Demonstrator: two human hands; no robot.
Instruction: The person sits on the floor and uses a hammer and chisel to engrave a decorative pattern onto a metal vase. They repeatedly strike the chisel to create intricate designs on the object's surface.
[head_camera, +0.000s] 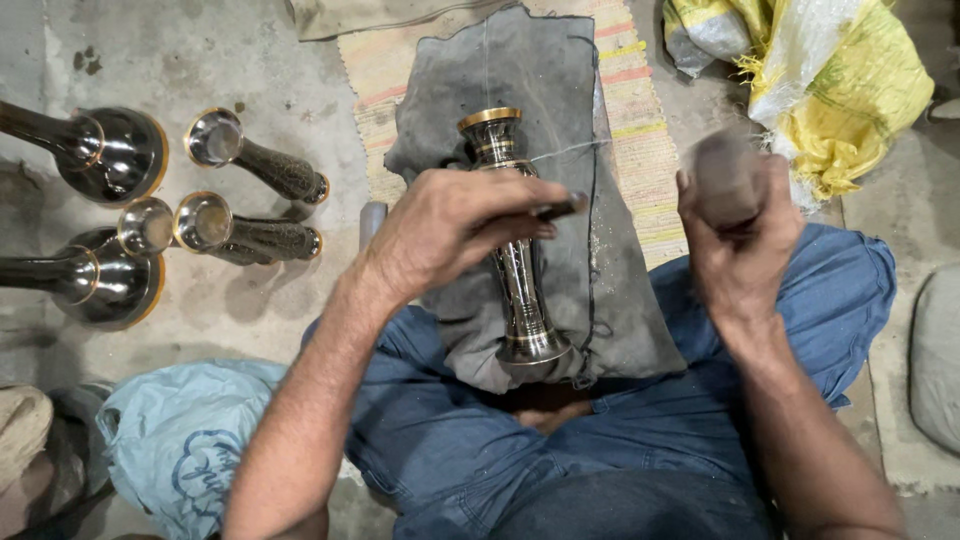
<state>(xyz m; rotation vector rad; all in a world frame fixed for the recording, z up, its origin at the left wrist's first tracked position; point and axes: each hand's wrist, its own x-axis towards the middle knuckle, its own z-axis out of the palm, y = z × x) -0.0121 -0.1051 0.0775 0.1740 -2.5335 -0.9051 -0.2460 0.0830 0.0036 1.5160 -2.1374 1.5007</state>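
The floor (290, 90) was bare grey concrete, stained and dusty, with a striped woven mat (640, 110) spread in the middle and a dark grey cloth (545, 90) laid over it and over the person's lap. On that cloth lay the vase (512, 250) — a tall, slim metal piece with a gold rim at the far end, a narrow dark waist with fine engraved lines, and a flared foot near the knees.

The left hand (450, 230) was closed around a thin chisel (562, 209), its tip held over the upper body of the vase. The right hand (740, 235) was raised and clenched on a blurred, blunt mallet (725, 180); its exact shape could not be told.

The vase looked stiff and rather heavy for its size, probably brass under a dark coat. Its polished surface seemed slippery, and a round body like this would roll easily — the soft cloth seemed to keep it in place. The safest hold seemed to be at the narrow waist or the foot, away from the engraved lines, which could scratch.

At the left, more vases (255, 165) of the same kind lay on the concrete. A light blue bag (180, 440) was near the left knee and a yellow sack (850, 90) at the upper right.
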